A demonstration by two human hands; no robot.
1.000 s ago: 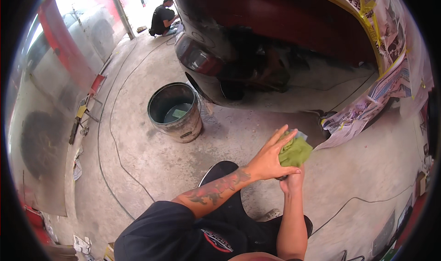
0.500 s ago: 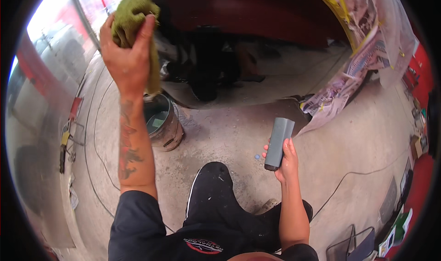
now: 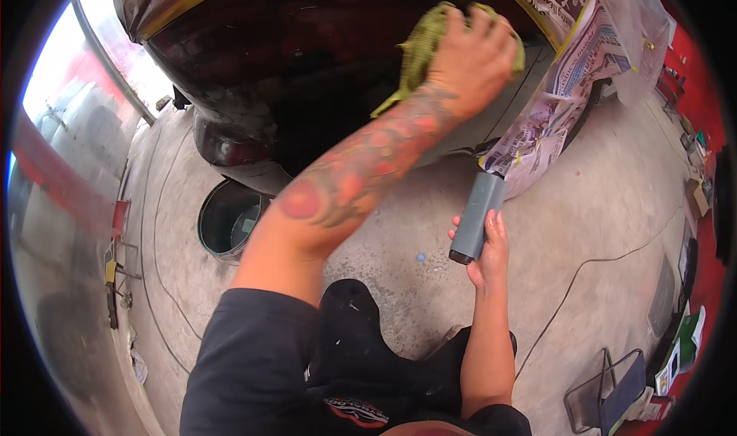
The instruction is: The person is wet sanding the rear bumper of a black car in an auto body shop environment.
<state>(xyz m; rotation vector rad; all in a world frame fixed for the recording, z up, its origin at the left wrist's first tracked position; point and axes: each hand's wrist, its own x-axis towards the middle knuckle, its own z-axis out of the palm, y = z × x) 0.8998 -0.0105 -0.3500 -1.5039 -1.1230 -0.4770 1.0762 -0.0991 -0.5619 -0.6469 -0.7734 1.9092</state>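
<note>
One right grip [image 3: 491,253] wrapping block [image 3: 480,209], left [image 3: 474,66] covering cloth [image 3: 421,51]

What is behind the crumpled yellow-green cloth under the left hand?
Around the crumpled yellow-green cloth, a glossy dark car panel shows. The patch directly behind is covered by cloth and left hand, so contact cannot be told.

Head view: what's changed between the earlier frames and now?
The left hand, carrying the green cloth, came away from the right hand, went to the upper left, then swept rightward over the dark car panel. The grey block, mostly hidden at first, now shows in the right hand. Unchanged: the bucket on the floor, the masking paper on the car.
</note>
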